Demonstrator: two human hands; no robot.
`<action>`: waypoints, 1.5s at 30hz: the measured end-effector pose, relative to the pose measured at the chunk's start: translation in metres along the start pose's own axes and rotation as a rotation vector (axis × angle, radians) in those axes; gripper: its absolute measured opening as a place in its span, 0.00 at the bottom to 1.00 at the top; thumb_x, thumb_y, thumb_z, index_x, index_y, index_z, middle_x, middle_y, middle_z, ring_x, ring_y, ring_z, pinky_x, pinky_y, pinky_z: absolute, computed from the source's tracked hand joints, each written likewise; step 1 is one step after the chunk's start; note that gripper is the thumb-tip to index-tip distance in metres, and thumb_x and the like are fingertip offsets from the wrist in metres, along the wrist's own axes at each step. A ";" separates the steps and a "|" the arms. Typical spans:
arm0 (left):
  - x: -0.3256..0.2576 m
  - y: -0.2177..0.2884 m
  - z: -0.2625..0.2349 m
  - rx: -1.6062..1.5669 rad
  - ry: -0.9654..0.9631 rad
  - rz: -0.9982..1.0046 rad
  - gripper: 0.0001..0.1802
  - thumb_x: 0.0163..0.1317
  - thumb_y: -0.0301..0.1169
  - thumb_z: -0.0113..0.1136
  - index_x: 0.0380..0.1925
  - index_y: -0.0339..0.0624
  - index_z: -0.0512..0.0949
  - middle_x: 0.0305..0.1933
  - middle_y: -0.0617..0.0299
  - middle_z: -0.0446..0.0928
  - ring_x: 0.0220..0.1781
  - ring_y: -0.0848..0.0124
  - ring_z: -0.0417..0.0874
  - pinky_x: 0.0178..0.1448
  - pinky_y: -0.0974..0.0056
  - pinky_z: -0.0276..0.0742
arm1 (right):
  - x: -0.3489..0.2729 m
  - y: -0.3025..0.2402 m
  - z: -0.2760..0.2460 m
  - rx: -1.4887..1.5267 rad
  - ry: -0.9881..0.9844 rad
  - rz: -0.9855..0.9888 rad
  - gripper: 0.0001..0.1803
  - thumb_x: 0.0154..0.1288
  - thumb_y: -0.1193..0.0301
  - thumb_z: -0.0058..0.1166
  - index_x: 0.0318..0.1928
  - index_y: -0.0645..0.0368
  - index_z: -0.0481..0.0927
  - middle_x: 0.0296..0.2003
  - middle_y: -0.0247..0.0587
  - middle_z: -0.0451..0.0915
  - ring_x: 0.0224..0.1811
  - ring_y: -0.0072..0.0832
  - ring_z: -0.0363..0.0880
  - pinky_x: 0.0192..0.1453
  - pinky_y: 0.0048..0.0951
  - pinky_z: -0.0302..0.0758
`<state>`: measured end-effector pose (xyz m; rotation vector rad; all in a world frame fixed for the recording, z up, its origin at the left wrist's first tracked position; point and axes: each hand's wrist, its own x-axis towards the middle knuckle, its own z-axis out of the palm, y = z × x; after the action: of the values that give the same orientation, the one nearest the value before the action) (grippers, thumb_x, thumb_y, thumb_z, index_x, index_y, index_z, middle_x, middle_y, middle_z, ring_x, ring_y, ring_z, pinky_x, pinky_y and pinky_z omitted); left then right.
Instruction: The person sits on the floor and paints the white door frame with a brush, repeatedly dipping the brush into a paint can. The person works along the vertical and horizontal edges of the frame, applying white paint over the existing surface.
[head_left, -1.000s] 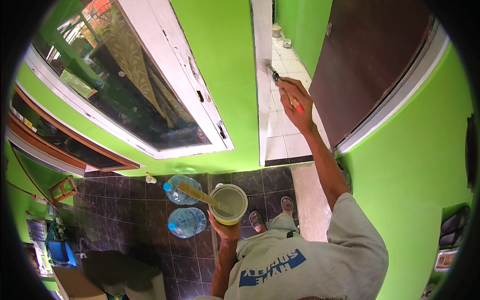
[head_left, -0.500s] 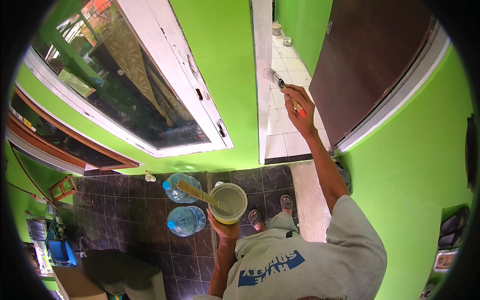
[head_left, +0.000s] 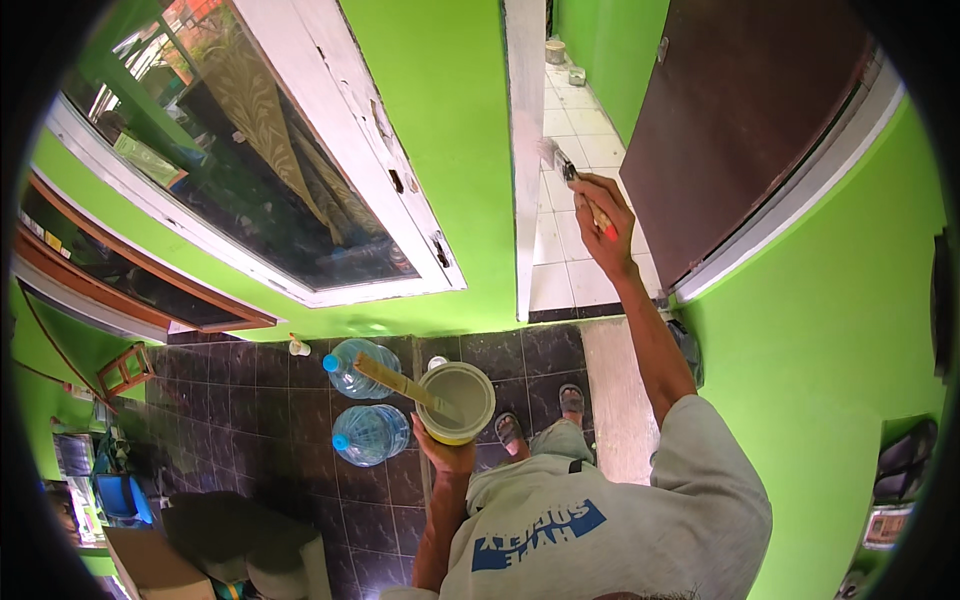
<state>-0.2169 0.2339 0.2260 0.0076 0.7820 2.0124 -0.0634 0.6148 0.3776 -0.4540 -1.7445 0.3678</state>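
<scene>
Head view looks straight down, so we start at the left. We see a big window (head_left: 270, 180) with a white frame, set in a bright green wall (head_left: 455, 150). Below it the floor (head_left: 250, 400) has dark tiles. Two round water jugs (head_left: 365, 400) with blue caps stand there, close together.

Next comes the paint can (head_left: 456, 402). Our left hand (head_left: 447, 455) holds it up from below, with the fingers curled tight around its bottom. A flat stir stick (head_left: 400, 385) leans in the can and pokes out to the left. The can looks partly full of pale paint, so we think it is a bit heavy and could slosh. It is best held low, with the hand under it, and kept flat.

Past that is the white door frame (head_left: 522, 160). The paintbrush (head_left: 572, 180) is up against it, with its bristles touching the white edge. Our right hand (head_left: 603, 225) is closed around the handle, arm stretched up. The fingers hide most of the handle, so we can only guess how firm the hold is. The brush should feel light, with a stiff handle and soft bristles. The handle is the dry place to hold.

Farther right is a dark brown door (head_left: 760, 130), swung open, and more green wall. Pale tiles (head_left: 575, 150) show through the doorway.
</scene>
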 end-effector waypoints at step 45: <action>-0.003 -0.006 -0.002 -0.044 0.062 0.004 0.37 0.76 0.66 0.45 0.70 0.52 0.74 0.68 0.63 0.78 0.70 0.60 0.78 0.73 0.47 0.73 | 0.028 -0.018 -0.012 -0.385 -0.275 -0.288 0.24 0.56 0.83 0.66 0.55 0.52 0.88 0.57 0.42 0.83 0.58 0.43 0.85 0.58 0.40 0.86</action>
<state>-0.2114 0.2331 0.2221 -0.0788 0.7774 2.0413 -0.0591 0.6127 0.4127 -0.4299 -2.1262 -0.1222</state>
